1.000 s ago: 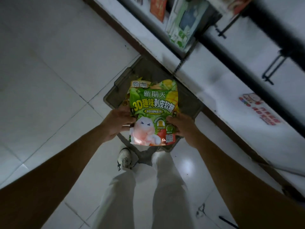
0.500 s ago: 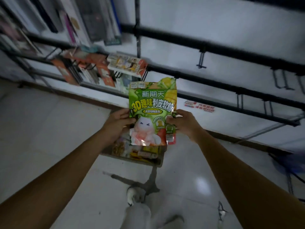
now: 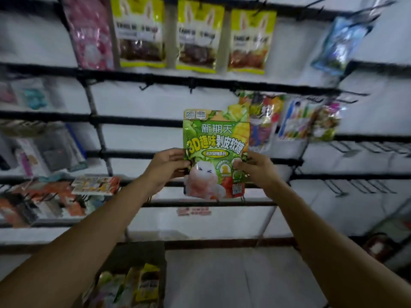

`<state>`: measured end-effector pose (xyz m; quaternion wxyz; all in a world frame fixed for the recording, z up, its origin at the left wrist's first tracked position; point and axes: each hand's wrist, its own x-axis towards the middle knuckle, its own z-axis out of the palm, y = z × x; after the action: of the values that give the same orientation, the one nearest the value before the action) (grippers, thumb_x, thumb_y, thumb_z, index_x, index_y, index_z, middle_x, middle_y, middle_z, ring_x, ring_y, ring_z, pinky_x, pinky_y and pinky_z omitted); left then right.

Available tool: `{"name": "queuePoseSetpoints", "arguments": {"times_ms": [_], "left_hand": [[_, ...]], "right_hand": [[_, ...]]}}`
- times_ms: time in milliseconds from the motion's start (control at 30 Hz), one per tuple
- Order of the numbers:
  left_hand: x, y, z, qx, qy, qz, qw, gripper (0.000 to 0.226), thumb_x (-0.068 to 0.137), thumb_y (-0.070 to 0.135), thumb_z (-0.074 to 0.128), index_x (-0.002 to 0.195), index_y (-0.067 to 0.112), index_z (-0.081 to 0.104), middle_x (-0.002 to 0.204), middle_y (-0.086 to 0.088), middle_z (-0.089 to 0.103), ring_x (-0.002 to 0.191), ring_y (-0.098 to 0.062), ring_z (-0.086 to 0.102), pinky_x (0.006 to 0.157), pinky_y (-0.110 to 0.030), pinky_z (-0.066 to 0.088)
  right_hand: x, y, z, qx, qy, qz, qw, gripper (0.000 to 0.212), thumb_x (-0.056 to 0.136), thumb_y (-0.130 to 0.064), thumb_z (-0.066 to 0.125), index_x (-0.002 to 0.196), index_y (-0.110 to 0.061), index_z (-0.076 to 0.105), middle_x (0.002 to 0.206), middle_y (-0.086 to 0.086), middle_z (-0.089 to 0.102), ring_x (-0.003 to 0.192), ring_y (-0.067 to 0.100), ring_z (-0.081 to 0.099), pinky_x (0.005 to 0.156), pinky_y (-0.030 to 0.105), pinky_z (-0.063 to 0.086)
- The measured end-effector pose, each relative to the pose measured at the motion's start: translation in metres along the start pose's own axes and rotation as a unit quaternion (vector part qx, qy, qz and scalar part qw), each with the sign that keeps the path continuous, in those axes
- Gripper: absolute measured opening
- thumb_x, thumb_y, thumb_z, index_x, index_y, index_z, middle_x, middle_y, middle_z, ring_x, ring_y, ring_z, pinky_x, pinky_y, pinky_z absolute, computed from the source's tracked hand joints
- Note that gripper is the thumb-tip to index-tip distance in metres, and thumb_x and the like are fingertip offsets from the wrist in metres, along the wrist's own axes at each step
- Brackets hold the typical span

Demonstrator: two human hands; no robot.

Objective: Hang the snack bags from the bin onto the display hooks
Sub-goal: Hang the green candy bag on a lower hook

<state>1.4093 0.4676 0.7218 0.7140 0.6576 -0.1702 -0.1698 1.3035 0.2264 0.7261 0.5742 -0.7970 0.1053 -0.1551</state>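
I have both hands raised in front of the rack. The left hand (image 3: pixel 165 166) pinches the left edge of the green snack bag (image 3: pixel 214 143) about halfway down, thumb on the printed front and fingers curled behind. The right hand (image 3: pixel 255 170) pinches the right edge at the same height in the same way.

The bag stands upright between them, its front toward me, held in the air before the black display rack (image 3: pixel 97 138). Its top edge sits below a bar with short hooks (image 3: pixel 144 87). I think it touches none of them, but the view is blurred there and I cannot tell how close it is to the rack.

Just behind the bag's upper right corner hangs a colourful bag (image 3: pixel 264 121), with more mixed packets (image 3: pixel 311 121) beside it. On the row above hang three yellow bags (image 3: pixel 200 36), with a pink bag (image 3: pixel 91 34) to their left and a tilted blue bag (image 3: pixel 340 45) far to the right. Long hooks (image 3: pixel 360 187) jut out at lower right.

Low on the left, flat packets (image 3: pixel 95 185) lie blurred on the rack. Under my left forearm, the dark bin (image 3: pixel 142 254) sits on the pale floor (image 3: pixel 233 281), holding more snack packets (image 3: pixel 146 283).
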Motion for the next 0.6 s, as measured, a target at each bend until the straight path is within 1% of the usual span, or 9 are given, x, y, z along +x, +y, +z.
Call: {"name": "queuePoseSetpoints", "arguments": {"times_ms": [67, 133, 200, 267, 333, 367, 433, 533, 600], "left_hand": [[-0.001, 0.025, 0.032, 0.01, -0.009, 0.031, 0.999, 0.028, 0.083, -0.012, 0.063, 0.1, 0.009, 0.066, 0.087, -0.003, 0.073, 0.072, -0.015, 0.069, 0.065, -0.025, 0.059], [-0.002, 0.047, 0.056, 0.024, -0.011, 0.062, 0.998, 0.028, 0.083, -0.011, 0.064, 0.103, 0.008, 0.065, 0.089, -0.004, 0.072, 0.071, -0.013, 0.069, 0.065, -0.023, 0.058], [-0.002, 0.062, 0.072, 0.036, -0.016, 0.086, 0.996, 0.028, 0.082, -0.011, 0.065, 0.102, 0.008, 0.065, 0.09, -0.003, 0.071, 0.072, -0.01, 0.069, 0.067, -0.023, 0.057], [-0.002, 0.072, 0.081, 0.04, -0.022, 0.095, 0.994, 0.027, 0.082, -0.011, 0.065, 0.099, 0.011, 0.067, 0.094, -0.007, 0.071, 0.079, -0.016, 0.069, 0.074, -0.028, 0.058], [-0.001, 0.078, 0.084, 0.051, -0.023, 0.097, 0.994, 0.026, 0.083, -0.01, 0.065, 0.1, 0.009, 0.067, 0.1, -0.014, 0.07, 0.086, -0.023, 0.068, 0.082, -0.036, 0.058], [0.0, 0.08, 0.084, 0.058, -0.022, 0.097, 0.993, 0.025, 0.083, -0.009, 0.065, 0.102, 0.007, 0.067, 0.101, -0.016, 0.07, 0.088, -0.026, 0.068, 0.083, -0.039, 0.058], [-0.001, 0.082, 0.078, 0.07, -0.022, 0.097, 0.993, 0.023, 0.085, -0.007, 0.064, 0.105, 0.004, 0.067, 0.102, -0.018, 0.071, 0.087, -0.026, 0.069, 0.083, -0.04, 0.058], [0.001, 0.079, 0.065, 0.084, -0.021, 0.107, 0.99, 0.019, 0.086, 0.0, 0.067, 0.104, 0.009, 0.068, 0.102, -0.016, 0.072, 0.09, -0.027, 0.07, 0.083, -0.04, 0.057], [0.004, 0.078, 0.053, 0.083, -0.012, 0.107, 0.991, 0.02, 0.087, 0.004, 0.068, 0.106, 0.009, 0.067, 0.103, -0.014, 0.072, 0.093, -0.026, 0.069, 0.079, -0.037, 0.057]], "right_hand": [[-0.009, -0.02, -0.033, 0.003, 0.02, -0.026, 0.999, 0.008, 0.09, -0.02, 0.072, 0.093, -0.012, 0.069, 0.087, 0.001, 0.077, 0.085, 0.021, 0.074, 0.079, 0.048, 0.061], [-0.018, -0.036, -0.06, 0.013, 0.038, -0.04, 0.998, 0.013, 0.091, -0.019, 0.072, 0.098, -0.009, 0.068, 0.089, 0.003, 0.077, 0.086, 0.023, 0.074, 0.08, 0.052, 0.06], [-0.023, -0.047, -0.077, 0.005, 0.049, -0.064, 0.997, 0.018, 0.091, -0.022, 0.071, 0.101, -0.008, 0.068, 0.092, 0.005, 0.077, 0.088, 0.025, 0.074, 0.082, 0.053, 0.06], [-0.028, -0.054, -0.088, -0.008, 0.06, -0.08, 0.995, 0.016, 0.091, -0.023, 0.071, 0.101, -0.011, 0.069, 0.093, 0.002, 0.077, 0.089, 0.022, 0.074, 0.083, 0.049, 0.06], [-0.03, -0.057, -0.094, 0.008, 0.055, -0.082, 0.995, 0.011, 0.092, -0.019, 0.069, 0.099, -0.011, 0.068, 0.091, -0.002, 0.077, 0.087, 0.016, 0.074, 0.079, 0.044, 0.06], [-0.029, -0.058, -0.095, 0.014, 0.051, -0.08, 0.995, 0.006, 0.093, -0.016, 0.068, 0.095, -0.011, 0.067, 0.086, -0.004, 0.077, 0.083, 0.012, 0.074, 0.075, 0.039, 0.058], [-0.028, -0.057, -0.092, 0.007, 0.049, -0.082, 0.995, 0.008, 0.092, -0.014, 0.068, 0.085, -0.012, 0.064, 0.078, -0.005, 0.076, 0.076, 0.008, 0.073, 0.07, 0.034, 0.056], [-0.025, -0.048, -0.077, 0.025, 0.035, -0.075, 0.996, 0.005, 0.092, -0.011, 0.068, 0.093, -0.006, 0.067, 0.091, 0.004, 0.077, 0.089, 0.023, 0.074, 0.078, 0.044, 0.061], [-0.019, -0.039, -0.061, 0.044, 0.03, -0.068, 0.996, 0.015, 0.092, -0.011, 0.067, 0.099, 0.002, 0.065, 0.096, 0.011, 0.076, 0.092, 0.031, 0.073, 0.081, 0.049, 0.06]]}}
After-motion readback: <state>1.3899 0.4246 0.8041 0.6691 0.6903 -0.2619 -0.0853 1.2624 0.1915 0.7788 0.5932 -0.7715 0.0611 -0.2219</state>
